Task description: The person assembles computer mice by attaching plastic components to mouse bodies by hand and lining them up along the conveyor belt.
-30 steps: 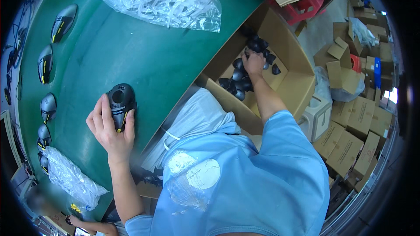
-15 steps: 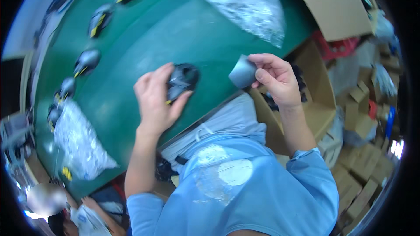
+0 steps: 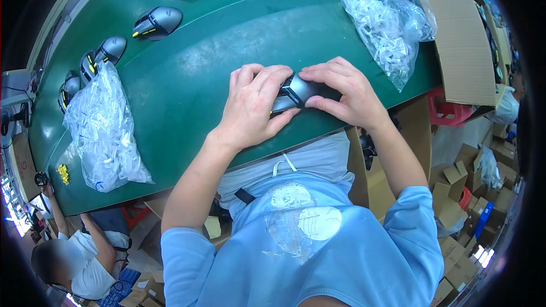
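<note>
A dark grey computer mouse (image 3: 286, 101) with a yellow strip rests on the table just in front of me, between my two hands. My left hand (image 3: 250, 105) grips its front end, thumb on the near side and fingers over the top. With thumb and fingertips, my right hand (image 3: 351, 92) clasps a smooth grey curved cover (image 3: 301, 87) against the back of the mouse. The fingers conceal most of the seam, so I cannot tell whether the cover is fully seated.
Several similar mice, one a grey mouse (image 3: 165, 20), line the far left of the green table (image 3: 187, 113). Plastic bags of small parts lie left (image 3: 108, 131) and right (image 3: 392, 28). Yellow pieces (image 3: 62, 174), an open carton (image 3: 460, 34) and a seated person (image 3: 94, 261) are around.
My hands have come together. The grey cover, held apart in my right hand before, now sits against the mouse in my left hand. The view has shifted too.
</note>
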The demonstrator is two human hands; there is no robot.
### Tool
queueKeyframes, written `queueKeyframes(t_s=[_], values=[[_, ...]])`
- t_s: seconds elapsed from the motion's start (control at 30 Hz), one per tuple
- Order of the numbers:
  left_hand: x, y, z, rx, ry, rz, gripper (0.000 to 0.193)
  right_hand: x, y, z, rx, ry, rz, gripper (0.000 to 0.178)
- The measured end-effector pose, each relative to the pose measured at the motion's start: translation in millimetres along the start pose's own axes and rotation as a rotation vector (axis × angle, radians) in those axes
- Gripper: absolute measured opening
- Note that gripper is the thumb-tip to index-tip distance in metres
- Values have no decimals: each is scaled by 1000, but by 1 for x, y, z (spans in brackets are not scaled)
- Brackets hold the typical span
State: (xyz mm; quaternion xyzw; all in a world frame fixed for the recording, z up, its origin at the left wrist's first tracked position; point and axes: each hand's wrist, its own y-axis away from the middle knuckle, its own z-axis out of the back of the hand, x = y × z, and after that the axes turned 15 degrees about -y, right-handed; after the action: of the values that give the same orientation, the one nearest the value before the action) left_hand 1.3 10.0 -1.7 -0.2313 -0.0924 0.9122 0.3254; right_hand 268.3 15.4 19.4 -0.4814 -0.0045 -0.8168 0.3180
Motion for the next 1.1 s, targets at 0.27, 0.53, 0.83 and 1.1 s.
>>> queueKeyframes(t_s=[0.27, 0.53, 0.83, 1.1], values=[[0, 2, -3, 3, 31, 8, 77, -12, -11, 6, 137, -63, 30, 63], [-1, 0, -4, -4, 37, 11, 76, -4, -3, 9, 118, 61, -6, 60], [-1, 3, -4, -13, 29, 4, 69, 9, -12, 9, 174, 53, -29, 53], [-1, 3, -6, -30, 78, 16, 72, 0, -15, 11, 175, 17, 16, 66]])
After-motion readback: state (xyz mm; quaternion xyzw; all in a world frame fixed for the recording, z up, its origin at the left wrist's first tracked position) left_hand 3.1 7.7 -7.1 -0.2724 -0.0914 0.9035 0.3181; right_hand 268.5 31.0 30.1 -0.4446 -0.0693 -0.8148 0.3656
